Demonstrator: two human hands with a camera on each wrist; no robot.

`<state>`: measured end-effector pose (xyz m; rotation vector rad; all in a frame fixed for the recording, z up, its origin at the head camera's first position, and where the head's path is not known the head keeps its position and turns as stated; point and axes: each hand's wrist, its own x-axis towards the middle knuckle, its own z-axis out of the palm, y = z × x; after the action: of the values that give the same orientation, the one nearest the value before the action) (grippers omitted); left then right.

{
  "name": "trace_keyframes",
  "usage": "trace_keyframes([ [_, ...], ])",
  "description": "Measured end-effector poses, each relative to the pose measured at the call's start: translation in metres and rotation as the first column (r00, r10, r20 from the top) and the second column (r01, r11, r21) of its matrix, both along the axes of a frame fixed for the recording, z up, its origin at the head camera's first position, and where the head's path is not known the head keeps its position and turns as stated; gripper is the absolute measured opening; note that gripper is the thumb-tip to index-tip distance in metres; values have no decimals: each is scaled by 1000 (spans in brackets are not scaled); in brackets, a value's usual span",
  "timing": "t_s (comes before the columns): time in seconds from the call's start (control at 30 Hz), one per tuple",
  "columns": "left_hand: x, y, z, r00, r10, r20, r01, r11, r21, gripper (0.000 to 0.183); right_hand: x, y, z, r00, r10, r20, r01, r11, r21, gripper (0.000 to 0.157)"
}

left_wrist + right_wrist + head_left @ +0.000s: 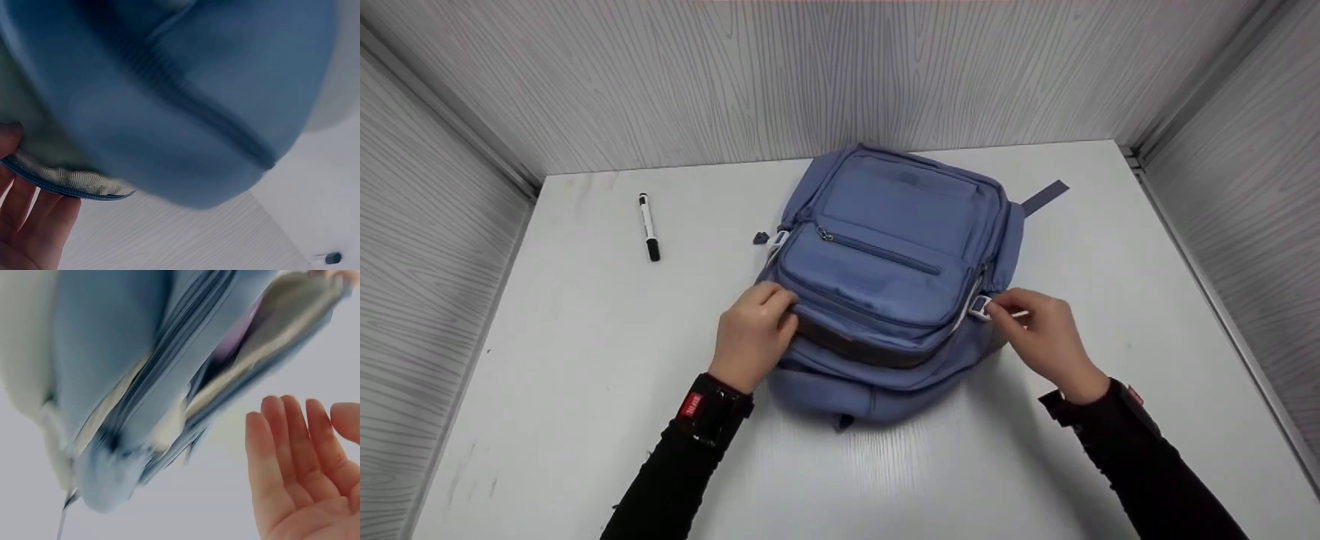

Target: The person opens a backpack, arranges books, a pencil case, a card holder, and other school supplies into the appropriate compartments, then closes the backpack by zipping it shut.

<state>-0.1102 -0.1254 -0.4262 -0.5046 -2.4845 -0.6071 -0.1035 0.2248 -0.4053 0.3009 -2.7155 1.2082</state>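
Two hands: left (pixel 754 334) pinches backpack (pixel 877 289) edge; right (pixel 1046 330) nearby, fingers (pixel 301 444) straight.

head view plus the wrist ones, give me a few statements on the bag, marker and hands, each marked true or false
1. A marker lies on the table, apart from the backpack. True.
2. The backpack is bright red. False: it is blue.
3. The left hand holds the edge of an open pocket. True.
4. In the head view, the marker is to the right of the backpack. False: it is to the left.
5. In the right wrist view, the right hand has its fingers stretched out. True.
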Motion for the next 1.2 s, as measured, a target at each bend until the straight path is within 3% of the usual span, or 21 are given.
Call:
trace_keyframes([
  [0.13,10,-3,-17,1000,-16,22,15,1000,8,12,-22,15,-7,999,-41,36,39,997,62,14],
  [0.33,16,-7,-29,999,-38,39,38,999,6,16,-58,22,-23,1000,3,25,-7,982,188,26],
  [0.53,17,-11,-32,992,-125,22,125,992,-1,18,-81,25,-35,997,54,-58,-28,925,379,27],
  [0.77,21,-17,-37,971,-236,29,237,971,-36,38,-90,27,-42,980,73,-186,17,898,439,15],
  [0.97,22,-15,-37,971,-239,20,240,966,-97,45,-89,31,-47,947,138,-291,8,892,452,9],
  [1.07,22,-12,-36,971,-236,-22,230,962,-149,38,-84,31,-45,941,162,-296,-6,885,466,10],
  [1.2,23,-7,-38,974,-217,-72,199,960,-199,32,-75,30,-38,963,148,-225,-14,862,507,11],
])
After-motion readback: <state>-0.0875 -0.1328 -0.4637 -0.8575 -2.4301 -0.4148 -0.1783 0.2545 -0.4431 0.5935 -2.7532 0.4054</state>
